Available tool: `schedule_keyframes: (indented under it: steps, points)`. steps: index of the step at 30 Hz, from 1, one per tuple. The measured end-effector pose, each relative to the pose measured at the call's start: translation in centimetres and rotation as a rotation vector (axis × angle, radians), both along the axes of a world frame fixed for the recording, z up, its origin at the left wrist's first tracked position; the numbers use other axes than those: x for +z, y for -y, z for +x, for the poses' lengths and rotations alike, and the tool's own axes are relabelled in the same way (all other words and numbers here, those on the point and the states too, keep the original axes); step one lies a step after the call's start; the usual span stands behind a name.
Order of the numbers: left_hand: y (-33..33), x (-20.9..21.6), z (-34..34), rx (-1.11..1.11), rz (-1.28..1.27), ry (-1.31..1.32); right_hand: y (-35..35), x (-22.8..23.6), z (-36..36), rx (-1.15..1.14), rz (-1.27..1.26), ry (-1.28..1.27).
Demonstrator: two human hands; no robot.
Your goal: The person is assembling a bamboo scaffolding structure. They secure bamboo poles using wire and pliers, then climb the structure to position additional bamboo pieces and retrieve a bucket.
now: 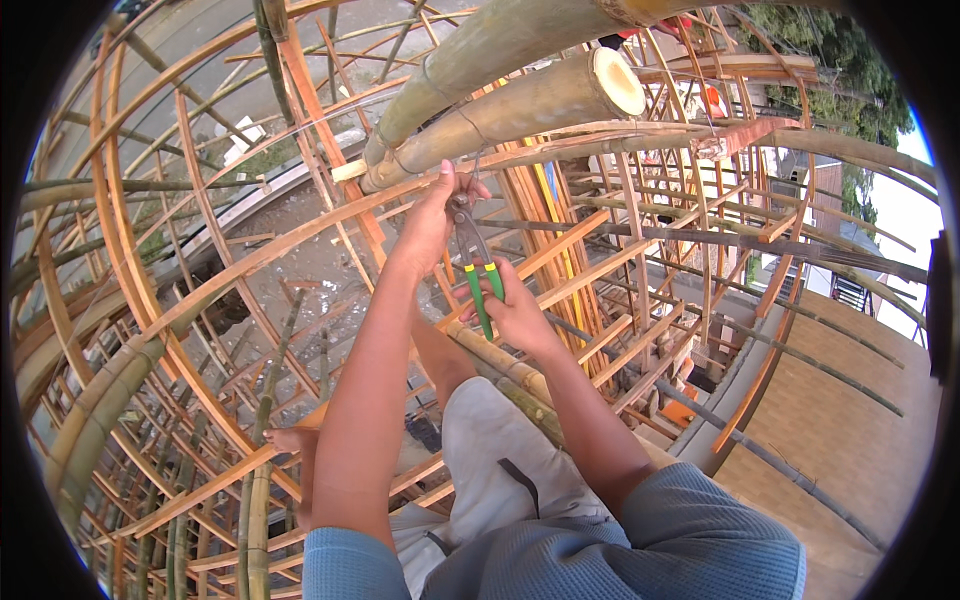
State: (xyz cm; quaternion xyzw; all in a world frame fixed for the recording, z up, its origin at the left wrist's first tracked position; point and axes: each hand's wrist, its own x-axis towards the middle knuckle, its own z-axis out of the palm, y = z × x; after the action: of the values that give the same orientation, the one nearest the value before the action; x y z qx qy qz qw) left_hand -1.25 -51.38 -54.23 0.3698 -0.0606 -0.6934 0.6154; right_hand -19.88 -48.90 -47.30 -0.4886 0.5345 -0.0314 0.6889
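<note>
My right hand (517,308) is wrapped around the green handles of a pair of pliers (470,240), whose dark metal jaws point up and away from me. Right by the jaws, my left hand (437,222) has its thumb up and its fingers curled around a thin wire (477,158). That wire runs up to a thick cut bamboo pole (520,108) and loops around it. Above lies a second thick bamboo pole (475,58), bound alongside. Exactly where the jaws meet the wire is hidden by my left fingers.
Around me spreads a scaffold of wooden strips (270,250) and bamboo poles (100,420). Beneath my legs runs another bamboo pole (520,378). My bare foot (290,440) rests near a wooden strip. Far below is the ground (310,270); a tan flat surface (800,460) lies at right.
</note>
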Motion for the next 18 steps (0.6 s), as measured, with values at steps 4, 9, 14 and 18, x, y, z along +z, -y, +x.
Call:
schedule_keyframes:
  steps: [4, 9, 14, 18]
  points:
    - [0.5, -1.6, 0.8, -0.151, -0.118, 0.393, 0.0, 2.0, -1.3, -0.1, 0.241, 0.095]
    - [0.5, -1.1, 1.4, -0.177, -0.191, 0.397, 0.5, 2.2, -2.4, -0.203, 0.562, 0.409]
    - [0.3, -0.5, 3.7, -0.335, -0.347, 0.067, 1.0, 3.0, -0.1, 0.367, 0.085, 0.013]
    - [1.3, -1.2, 4.9, -0.487, -0.326, 0.078, 0.4, 3.7, -1.2, 0.396, 0.218, 0.063]
